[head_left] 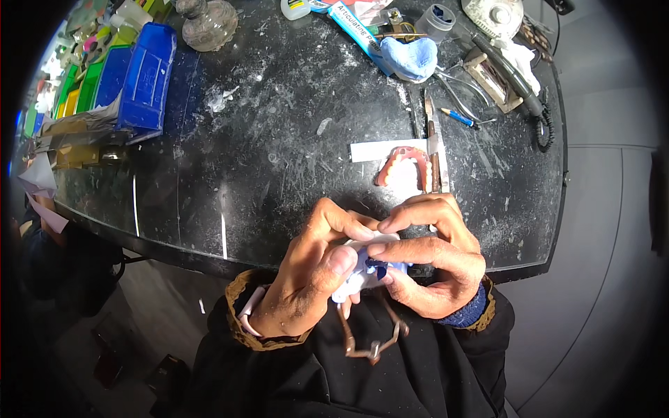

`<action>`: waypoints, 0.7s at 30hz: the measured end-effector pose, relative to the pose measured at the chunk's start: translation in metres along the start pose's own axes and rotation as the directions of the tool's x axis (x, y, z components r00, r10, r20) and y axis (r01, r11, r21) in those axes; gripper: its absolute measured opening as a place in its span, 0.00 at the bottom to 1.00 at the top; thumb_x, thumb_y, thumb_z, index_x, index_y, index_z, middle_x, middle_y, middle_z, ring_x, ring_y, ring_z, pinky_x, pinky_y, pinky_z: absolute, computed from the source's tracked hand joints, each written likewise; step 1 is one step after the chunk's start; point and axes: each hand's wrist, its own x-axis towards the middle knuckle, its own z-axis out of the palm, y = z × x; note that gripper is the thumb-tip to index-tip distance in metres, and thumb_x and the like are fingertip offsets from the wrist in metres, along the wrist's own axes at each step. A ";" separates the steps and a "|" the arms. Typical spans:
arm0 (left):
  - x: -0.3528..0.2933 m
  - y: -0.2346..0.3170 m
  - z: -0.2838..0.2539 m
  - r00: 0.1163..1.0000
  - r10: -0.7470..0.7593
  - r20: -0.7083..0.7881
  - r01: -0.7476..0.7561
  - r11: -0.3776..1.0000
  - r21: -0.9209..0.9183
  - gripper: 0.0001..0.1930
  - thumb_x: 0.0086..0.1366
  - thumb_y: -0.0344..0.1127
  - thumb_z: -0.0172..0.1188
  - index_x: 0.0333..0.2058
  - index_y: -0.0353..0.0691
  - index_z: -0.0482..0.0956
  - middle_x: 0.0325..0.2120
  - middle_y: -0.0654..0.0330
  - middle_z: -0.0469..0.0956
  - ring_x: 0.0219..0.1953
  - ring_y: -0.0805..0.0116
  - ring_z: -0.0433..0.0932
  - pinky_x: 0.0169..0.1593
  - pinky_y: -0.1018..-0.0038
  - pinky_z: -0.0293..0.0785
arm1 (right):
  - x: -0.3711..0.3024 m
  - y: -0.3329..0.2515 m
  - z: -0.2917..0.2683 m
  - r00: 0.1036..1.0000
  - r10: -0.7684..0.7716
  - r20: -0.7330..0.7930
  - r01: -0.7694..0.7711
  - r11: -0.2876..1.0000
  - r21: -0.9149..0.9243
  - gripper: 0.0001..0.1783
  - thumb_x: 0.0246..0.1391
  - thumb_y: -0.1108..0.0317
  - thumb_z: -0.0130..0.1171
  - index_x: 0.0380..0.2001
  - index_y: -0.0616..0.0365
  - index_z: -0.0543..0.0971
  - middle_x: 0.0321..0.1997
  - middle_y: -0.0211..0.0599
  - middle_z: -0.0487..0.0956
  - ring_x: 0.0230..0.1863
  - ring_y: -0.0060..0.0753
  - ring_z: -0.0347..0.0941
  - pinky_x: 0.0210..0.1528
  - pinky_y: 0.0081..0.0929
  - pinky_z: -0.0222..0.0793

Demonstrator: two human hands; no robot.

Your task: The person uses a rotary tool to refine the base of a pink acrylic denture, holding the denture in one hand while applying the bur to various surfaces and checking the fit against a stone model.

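Near the table's front edge, my left hand (310, 272) is closed around a white dental plaster cast (350, 283) with blue patches on it. The cast is mounted on a small metal hinged articulator (374, 354), whose brownish frame hangs down toward my lap. My right hand (446, 254) bends over the cast from the other side. Its thumb and fingers pinch a small dark blue strip (380, 269), which looks like articulating paper, against the cast. Just beyond my hands lies a pink denture (406, 161) with pale teeth. The cast's far side is hidden by my fingers.
A knife (431, 132) lies beside the denture and a white paper strip (368, 151). Farther back are a light blue mould (410, 58), pliers (463, 90), a blue pencil stub (456, 118) and a corded handpiece (512, 80). Blue bins (148, 83) stand at left.
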 end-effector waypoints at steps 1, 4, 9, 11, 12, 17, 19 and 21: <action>-0.001 0.001 -0.001 0.998 -0.060 0.028 0.061 0.996 -0.058 0.13 0.68 0.38 0.42 0.44 0.33 0.59 0.41 0.48 0.70 0.19 0.83 0.70 0.19 0.86 0.68 | -0.001 0.003 0.002 1.000 -0.031 -0.007 0.031 1.000 0.000 0.12 0.36 0.72 0.65 0.29 0.57 0.83 0.37 0.40 0.77 0.38 0.36 0.72 0.44 0.32 0.65; -0.001 0.005 -0.001 0.984 -0.172 0.040 0.176 0.972 -0.155 0.15 0.65 0.37 0.48 0.42 0.32 0.58 0.40 0.47 0.71 0.19 0.82 0.70 0.19 0.87 0.67 | -0.001 0.002 0.002 0.998 -0.060 -0.004 0.059 0.998 -0.019 0.12 0.36 0.71 0.66 0.31 0.55 0.83 0.37 0.40 0.77 0.37 0.37 0.73 0.42 0.32 0.66; 0.003 0.004 0.001 0.989 -0.143 0.035 0.146 0.986 -0.077 0.18 0.59 0.35 0.58 0.39 0.33 0.60 0.37 0.51 0.72 0.20 0.83 0.70 0.19 0.88 0.65 | -0.004 -0.008 0.002 0.992 -0.127 -0.003 0.121 0.953 -0.276 0.18 0.31 0.69 0.67 0.34 0.50 0.83 0.37 0.34 0.77 0.36 0.35 0.71 0.36 0.27 0.68; 0.003 0.004 0.001 0.995 -0.096 0.028 0.095 0.995 0.018 0.16 0.59 0.34 0.59 0.37 0.34 0.61 0.33 0.55 0.72 0.21 0.83 0.70 0.19 0.87 0.65 | -0.004 -0.010 0.003 0.986 -0.165 -0.015 0.149 0.924 -0.352 0.18 0.32 0.69 0.67 0.34 0.51 0.83 0.36 0.34 0.77 0.36 0.36 0.71 0.37 0.28 0.68; 0.003 0.005 0.002 0.995 -0.097 0.029 0.097 0.995 0.019 0.16 0.59 0.34 0.59 0.37 0.34 0.61 0.33 0.55 0.72 0.21 0.83 0.70 0.19 0.87 0.65 | -0.003 -0.011 0.001 0.986 -0.164 -0.017 0.147 0.924 -0.353 0.18 0.32 0.69 0.67 0.34 0.51 0.83 0.36 0.34 0.77 0.36 0.36 0.71 0.37 0.28 0.68; -0.001 0.000 -0.004 0.991 -0.092 0.096 0.096 0.995 -0.036 0.12 0.63 0.33 0.54 0.39 0.34 0.62 0.30 0.57 0.71 0.21 0.84 0.71 0.19 0.86 0.65 | 0.000 -0.004 -0.002 0.999 -0.018 0.047 0.017 0.999 0.037 0.16 0.36 0.70 0.65 0.34 0.60 0.81 0.36 0.39 0.77 0.36 0.36 0.72 0.39 0.29 0.67; -0.001 0.002 -0.002 0.991 -0.101 0.086 0.104 0.994 -0.035 0.12 0.63 0.33 0.53 0.39 0.34 0.62 0.30 0.57 0.72 0.20 0.84 0.70 0.18 0.86 0.65 | -0.001 -0.001 -0.004 0.999 -0.014 0.035 0.012 0.998 0.066 0.15 0.40 0.69 0.64 0.33 0.62 0.79 0.36 0.43 0.77 0.37 0.37 0.73 0.42 0.32 0.67; -0.003 0.003 -0.001 0.991 -0.110 0.071 0.113 0.993 -0.031 0.12 0.64 0.33 0.53 0.40 0.34 0.61 0.31 0.58 0.72 0.20 0.85 0.70 0.17 0.86 0.64 | 0.001 -0.001 -0.002 1.000 -0.026 0.015 0.024 0.993 0.113 0.15 0.39 0.69 0.66 0.33 0.63 0.79 0.35 0.42 0.77 0.35 0.36 0.73 0.40 0.30 0.67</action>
